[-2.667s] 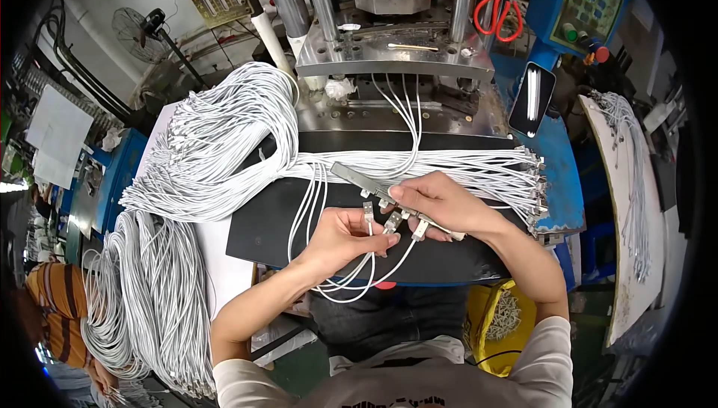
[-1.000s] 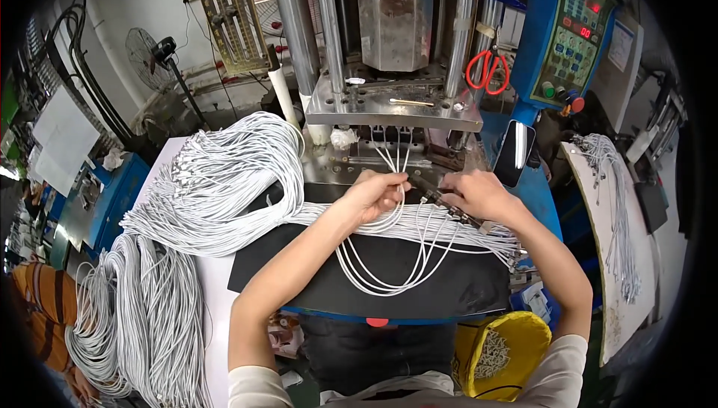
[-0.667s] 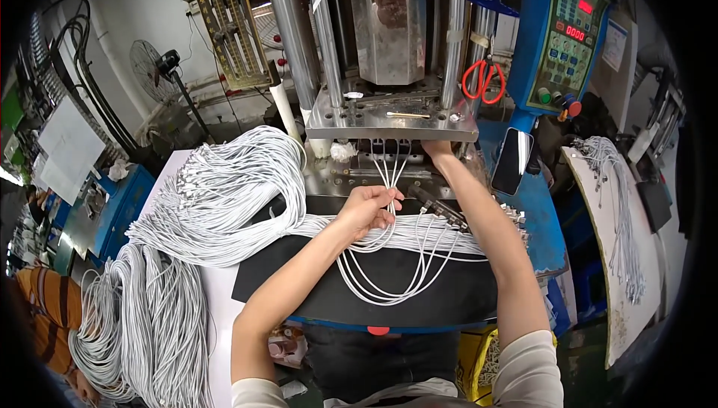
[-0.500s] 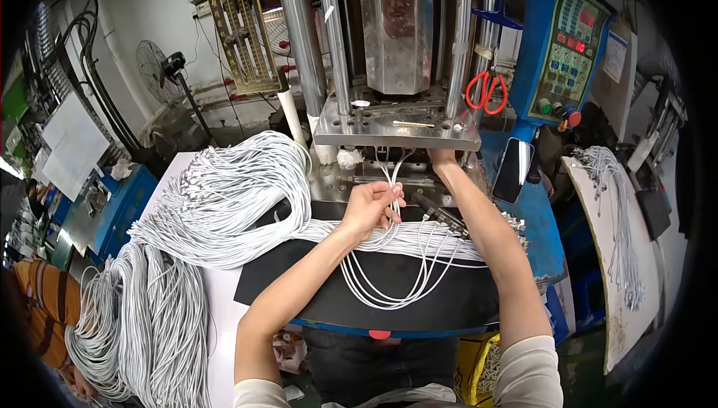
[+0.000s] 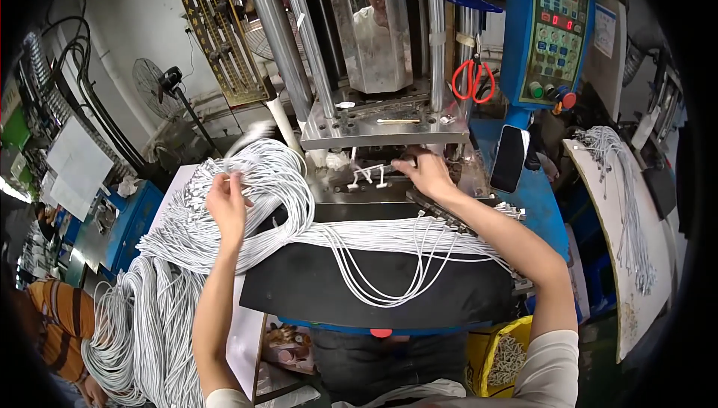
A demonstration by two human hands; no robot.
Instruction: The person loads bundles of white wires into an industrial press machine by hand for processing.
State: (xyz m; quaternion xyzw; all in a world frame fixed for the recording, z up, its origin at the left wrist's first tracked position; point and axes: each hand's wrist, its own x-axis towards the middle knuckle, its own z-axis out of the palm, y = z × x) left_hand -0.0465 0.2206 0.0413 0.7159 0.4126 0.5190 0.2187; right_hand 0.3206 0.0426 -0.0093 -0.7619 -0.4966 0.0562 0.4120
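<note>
Clock positions read from the centre of the black mat (image 5: 359, 277). Right hand (image 5: 422, 172), 1 o'clock: thumb and fingertips pinch a white branched piece (image 5: 366, 175), which lies at 12 o'clock, just below the upper steel plate (image 5: 385, 136) of the press. Left hand (image 5: 228, 202), 10 o'clock: fingers loosely curled, thumb apart, no object visible in grip; it is over the coiled white cables (image 5: 295, 202), contact cannot be told. Straight white cables (image 5: 366, 236) run across the mat's 12 o'clock edge. Phone (image 5: 508, 160) between 1 and 2 o'clock; yellow bin (image 5: 479, 352) at 4 o'clock, holding white scraps (image 5: 507, 361).
</note>
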